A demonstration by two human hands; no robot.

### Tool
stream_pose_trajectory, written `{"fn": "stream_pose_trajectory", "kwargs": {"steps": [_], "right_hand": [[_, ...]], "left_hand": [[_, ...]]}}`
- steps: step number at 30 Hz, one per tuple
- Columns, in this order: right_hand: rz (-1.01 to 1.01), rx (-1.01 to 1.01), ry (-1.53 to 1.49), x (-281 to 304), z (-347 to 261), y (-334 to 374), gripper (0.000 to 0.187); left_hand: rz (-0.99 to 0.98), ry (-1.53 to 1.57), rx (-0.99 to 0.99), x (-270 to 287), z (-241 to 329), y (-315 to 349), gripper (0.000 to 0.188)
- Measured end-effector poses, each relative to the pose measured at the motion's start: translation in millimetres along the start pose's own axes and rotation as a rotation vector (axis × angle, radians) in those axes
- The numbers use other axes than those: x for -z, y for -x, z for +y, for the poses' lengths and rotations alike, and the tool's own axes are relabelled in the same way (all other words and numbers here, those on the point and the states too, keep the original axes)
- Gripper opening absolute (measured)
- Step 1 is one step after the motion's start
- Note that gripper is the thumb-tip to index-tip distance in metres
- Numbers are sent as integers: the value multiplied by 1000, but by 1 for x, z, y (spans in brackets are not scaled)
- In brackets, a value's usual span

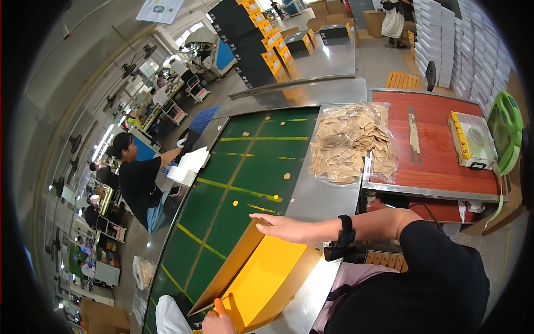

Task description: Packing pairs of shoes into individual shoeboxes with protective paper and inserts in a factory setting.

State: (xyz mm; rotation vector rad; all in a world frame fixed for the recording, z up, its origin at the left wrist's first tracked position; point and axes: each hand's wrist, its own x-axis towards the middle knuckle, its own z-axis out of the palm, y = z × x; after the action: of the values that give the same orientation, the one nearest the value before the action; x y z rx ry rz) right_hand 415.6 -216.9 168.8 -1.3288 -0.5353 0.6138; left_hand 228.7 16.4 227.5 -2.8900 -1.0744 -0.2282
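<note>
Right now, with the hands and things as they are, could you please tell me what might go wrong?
The open yellow-lined box lies partly over the green belt; if the belt ran, it might drag the box askew.

The right hand is at the far end and the left hand at the near end, so uneven pressure could bend a wall.

The plastic bag of brown packets spans the steel ledge and red table; a knock might shift it.

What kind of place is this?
It's probably a packing area in a factory. You can see a long green belt-like surface with yellow lines, a tall stack of black-and-yellow cardboard boxes, and a clear plastic bag of small flat brown packets.
</note>
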Motion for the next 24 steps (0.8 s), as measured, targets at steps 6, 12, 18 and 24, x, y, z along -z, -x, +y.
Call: {"fn": "stream_pose_trajectory", "kwargs": {"steps": [6, 12, 18, 24], "right_hand": [[-54, 104, 121, 11, 3, 9, 59], [133, 156, 70, 0, 25, 3, 53], [300, 293, 193, -8, 38, 2, 49], [258, 248, 428, -4, 35, 0, 50]], "left_hand": [[161, 38, -61, -16, -19, 3, 68], [-14, 560, -44, -47, -100, 14, 44], [85, 476, -214, -22, -98, 43, 31], [-210, 363, -13, 0, -77, 48, 31]]}}
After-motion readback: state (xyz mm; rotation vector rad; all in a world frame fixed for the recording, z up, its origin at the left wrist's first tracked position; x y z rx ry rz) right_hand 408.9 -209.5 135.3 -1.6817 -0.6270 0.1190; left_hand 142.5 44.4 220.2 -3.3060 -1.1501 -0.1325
